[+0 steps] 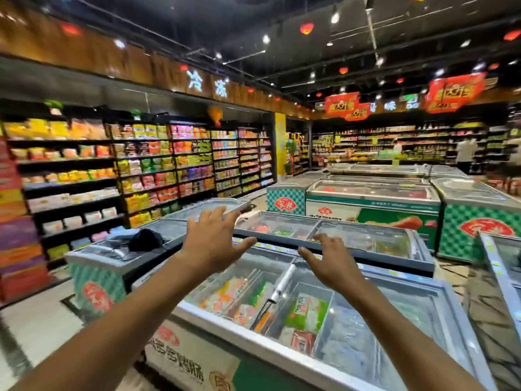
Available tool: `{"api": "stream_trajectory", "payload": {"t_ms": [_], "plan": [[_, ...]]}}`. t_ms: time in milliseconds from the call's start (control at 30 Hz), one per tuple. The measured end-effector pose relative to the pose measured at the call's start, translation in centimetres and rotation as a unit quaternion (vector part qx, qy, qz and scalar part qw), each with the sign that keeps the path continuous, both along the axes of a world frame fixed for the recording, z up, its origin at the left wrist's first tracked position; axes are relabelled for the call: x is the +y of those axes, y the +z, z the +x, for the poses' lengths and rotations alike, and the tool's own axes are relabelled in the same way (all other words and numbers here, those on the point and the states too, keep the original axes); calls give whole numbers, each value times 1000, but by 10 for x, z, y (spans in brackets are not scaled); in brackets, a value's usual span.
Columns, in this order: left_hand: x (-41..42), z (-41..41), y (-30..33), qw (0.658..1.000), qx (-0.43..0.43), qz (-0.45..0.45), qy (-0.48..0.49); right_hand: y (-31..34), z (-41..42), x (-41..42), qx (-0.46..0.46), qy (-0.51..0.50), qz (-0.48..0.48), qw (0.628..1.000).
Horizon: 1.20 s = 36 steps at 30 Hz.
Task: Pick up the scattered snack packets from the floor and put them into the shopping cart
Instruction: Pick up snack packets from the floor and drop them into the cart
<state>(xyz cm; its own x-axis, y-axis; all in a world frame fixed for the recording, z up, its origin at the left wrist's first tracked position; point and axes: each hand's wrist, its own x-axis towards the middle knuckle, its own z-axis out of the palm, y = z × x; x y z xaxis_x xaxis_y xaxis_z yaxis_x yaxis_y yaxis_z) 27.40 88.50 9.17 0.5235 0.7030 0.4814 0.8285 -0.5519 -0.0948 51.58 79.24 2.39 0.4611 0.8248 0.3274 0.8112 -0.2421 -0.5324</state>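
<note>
Glass-topped freezer (282,300) lies below both hands. Left hand (214,241) and right hand (332,261): grip spread, holding nothing. Snack packets and shopping cart are out of view; look down to the floor to locate them before reaching.

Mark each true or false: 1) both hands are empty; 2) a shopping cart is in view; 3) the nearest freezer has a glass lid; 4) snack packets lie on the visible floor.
1) True. The left hand and right hand are open with fingers spread, holding nothing.
2) False. No cart shows anywhere in this view.
3) True. The nearest glass-topped chest freezer has packaged frozen food visible under its sliding panes.
4) False. The pale tiled floor shows no packets; packets sit on the dark wall shelves.
</note>
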Motion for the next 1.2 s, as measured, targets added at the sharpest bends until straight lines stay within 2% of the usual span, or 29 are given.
{"api": "stream_trajectory", "payload": {"t_ms": [333, 567, 900, 1200], "plan": [[41, -281, 5, 980, -22, -22, 195, 8, -263, 139, -23, 194, -12, 981], [51, -460, -10, 955, -61, -41, 286, -3, -445, 195, -35, 290, -27, 956], [63, -630, -67, 900, -110, -75, 416, -33, -659, 268, -54, 425, -48, 902], [128, -762, -104, 835, -101, -112, 529, -74, -809, 378, -75, 514, -49, 853]]}}
